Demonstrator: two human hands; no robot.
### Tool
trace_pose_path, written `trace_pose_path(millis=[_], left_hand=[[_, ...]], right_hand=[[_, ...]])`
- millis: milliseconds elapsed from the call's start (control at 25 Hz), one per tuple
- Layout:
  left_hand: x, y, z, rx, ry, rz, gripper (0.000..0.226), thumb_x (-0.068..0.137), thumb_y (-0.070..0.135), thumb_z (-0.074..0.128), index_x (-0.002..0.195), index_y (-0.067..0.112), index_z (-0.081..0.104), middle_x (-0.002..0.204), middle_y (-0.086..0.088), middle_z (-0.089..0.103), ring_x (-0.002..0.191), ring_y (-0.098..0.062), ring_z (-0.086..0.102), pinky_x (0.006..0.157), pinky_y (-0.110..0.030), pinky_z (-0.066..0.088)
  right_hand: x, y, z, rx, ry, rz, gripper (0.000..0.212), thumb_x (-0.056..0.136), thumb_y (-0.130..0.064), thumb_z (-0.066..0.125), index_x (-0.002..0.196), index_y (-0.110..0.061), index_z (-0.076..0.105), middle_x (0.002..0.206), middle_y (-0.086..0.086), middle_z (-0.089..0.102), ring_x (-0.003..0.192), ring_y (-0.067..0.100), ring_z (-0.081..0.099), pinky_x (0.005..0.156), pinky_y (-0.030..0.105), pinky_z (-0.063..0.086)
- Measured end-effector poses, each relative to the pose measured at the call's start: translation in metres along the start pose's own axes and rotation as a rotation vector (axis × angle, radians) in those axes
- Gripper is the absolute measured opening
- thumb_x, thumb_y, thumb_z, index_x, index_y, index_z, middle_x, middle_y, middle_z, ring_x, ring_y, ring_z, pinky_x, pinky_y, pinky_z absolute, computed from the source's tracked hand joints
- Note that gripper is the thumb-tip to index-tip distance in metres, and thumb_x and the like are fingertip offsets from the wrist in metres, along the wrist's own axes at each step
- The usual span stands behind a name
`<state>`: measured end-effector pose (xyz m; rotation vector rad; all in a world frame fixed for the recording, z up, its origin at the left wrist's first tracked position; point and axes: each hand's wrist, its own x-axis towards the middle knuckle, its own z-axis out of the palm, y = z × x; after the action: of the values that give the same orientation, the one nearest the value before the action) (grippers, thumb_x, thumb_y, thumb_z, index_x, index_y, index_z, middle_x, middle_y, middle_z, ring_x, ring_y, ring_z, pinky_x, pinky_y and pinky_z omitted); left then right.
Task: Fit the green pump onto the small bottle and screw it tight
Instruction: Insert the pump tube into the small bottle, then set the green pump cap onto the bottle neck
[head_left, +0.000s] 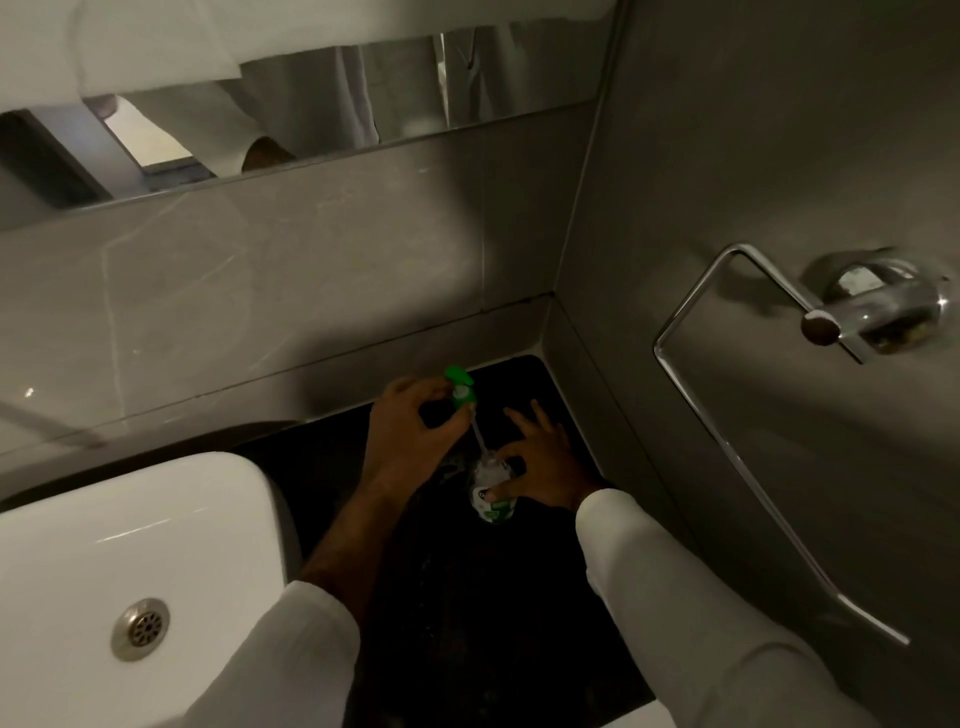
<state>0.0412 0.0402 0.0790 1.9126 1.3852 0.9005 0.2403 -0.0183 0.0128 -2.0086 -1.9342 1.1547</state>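
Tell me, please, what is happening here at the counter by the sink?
A person in white sleeves is putting a soap bottle back together on the dark counter beside the white sink. The left hand holds the green pump raised, with its dip tube reaching down to the bottle's mouth. The right hand steadies the bottle, which stands on the counter. The pump is not yet seated or screwed on.
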Motion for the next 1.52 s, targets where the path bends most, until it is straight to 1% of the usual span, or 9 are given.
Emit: trace_pose_path(millis=[240, 400, 600, 800, 1040, 1160, 1320, 1400, 1520], left_hand=[[-0.013, -0.012, 0.019, 0.055, -0.362, 0.005, 0.042, 0.070, 0.038, 0.068, 0.106, 0.017, 0.074, 0.102, 0.004, 0.068, 0.098, -0.014, 0.065, 0.084, -0.031, 0.053], [-0.020, -0.024, 0.029, -0.054, -0.567, -0.032, 0.035, 0.074, 0.036, 0.078, 0.101, 0.014, 0.076, 0.102, 0.003, 0.069, 0.087, 0.003, 0.063, 0.074, -0.014, 0.046], [-0.035, -0.030, 0.043, -0.059, -0.348, -0.091, 0.045, 0.074, 0.029, 0.086, 0.115, 0.018, 0.071, 0.108, 0.005, 0.068, 0.097, 0.003, 0.062, 0.081, -0.006, 0.043], [-0.040, -0.035, 0.045, -0.242, -0.422, -0.164, 0.073, 0.079, 0.003, 0.079, 0.143, 0.012, 0.044, 0.130, -0.001, 0.058, 0.115, -0.007, 0.060, 0.088, -0.011, 0.047], [-0.048, -0.037, 0.055, -0.160, -0.239, -0.196, 0.045, 0.074, 0.026, 0.086, 0.106, 0.043, 0.060, 0.099, 0.019, 0.069, 0.092, 0.005, 0.067, 0.073, -0.010, 0.052], [-0.055, -0.038, 0.063, -0.264, -0.163, -0.281, 0.038, 0.080, 0.028, 0.080, 0.112, 0.036, 0.061, 0.101, 0.014, 0.072, 0.095, -0.005, 0.070, 0.077, -0.024, 0.058], [-0.066, -0.042, 0.068, -0.478, -0.305, -0.335, 0.067, 0.085, 0.014, 0.076, 0.142, 0.026, 0.042, 0.137, 0.003, 0.058, 0.121, -0.011, 0.060, 0.098, -0.037, 0.053], [-0.071, -0.035, 0.068, -0.471, -0.265, -0.344, 0.080, 0.074, 0.031, 0.087, 0.140, 0.028, 0.043, 0.134, 0.006, 0.058, 0.117, -0.005, 0.061, 0.092, -0.027, 0.054], [-0.069, -0.025, 0.065, -0.336, -0.125, -0.321, 0.058, 0.077, 0.031, 0.083, 0.124, 0.036, 0.050, 0.114, 0.011, 0.064, 0.102, 0.001, 0.064, 0.078, -0.014, 0.053]], right_hand=[[-0.004, -0.004, 0.000, 0.016, 0.000, -0.010, 0.051, 0.075, -0.050, 0.080, 0.116, -0.022, 0.075, 0.171, -0.005, 0.008, 0.157, 0.031, -0.016, 0.125, 0.060, -0.006], [-0.002, -0.004, 0.004, 0.073, 0.023, -0.024, 0.053, 0.074, -0.048, 0.082, 0.119, -0.022, 0.073, 0.171, -0.004, 0.010, 0.158, 0.030, -0.013, 0.126, 0.059, -0.006], [0.000, -0.002, 0.011, 0.078, 0.049, -0.004, 0.052, 0.071, -0.050, 0.083, 0.116, -0.025, 0.074, 0.171, -0.006, 0.011, 0.158, 0.031, -0.010, 0.126, 0.059, -0.001], [-0.001, 0.004, 0.011, 0.091, 0.061, -0.011, 0.045, 0.071, -0.049, 0.083, 0.108, -0.024, 0.076, 0.170, -0.005, 0.015, 0.158, 0.031, -0.008, 0.126, 0.060, -0.001], [-0.003, 0.003, 0.014, 0.134, 0.077, -0.004, 0.047, 0.071, -0.048, 0.084, 0.112, -0.026, 0.075, 0.170, -0.006, 0.016, 0.158, 0.031, -0.006, 0.126, 0.060, 0.002], [-0.004, 0.002, 0.014, 0.149, 0.091, 0.023, 0.050, 0.072, -0.047, 0.084, 0.116, -0.027, 0.074, 0.170, -0.005, 0.017, 0.158, 0.032, -0.004, 0.126, 0.059, 0.005], [-0.005, 0.008, 0.014, 0.123, 0.090, 0.003, 0.042, 0.075, -0.045, 0.081, 0.112, -0.025, 0.075, 0.168, -0.006, 0.020, 0.158, 0.029, -0.003, 0.126, 0.058, 0.006], [-0.004, 0.009, 0.015, 0.100, 0.081, 0.020, 0.032, 0.078, -0.042, 0.076, 0.108, -0.029, 0.075, 0.169, -0.007, 0.017, 0.158, 0.033, -0.003, 0.125, 0.060, 0.009], [-0.004, 0.006, 0.018, 0.144, 0.071, 0.038, 0.041, 0.073, -0.046, 0.082, 0.111, -0.032, 0.074, 0.169, -0.006, 0.016, 0.158, 0.034, -0.002, 0.126, 0.060, 0.009]])
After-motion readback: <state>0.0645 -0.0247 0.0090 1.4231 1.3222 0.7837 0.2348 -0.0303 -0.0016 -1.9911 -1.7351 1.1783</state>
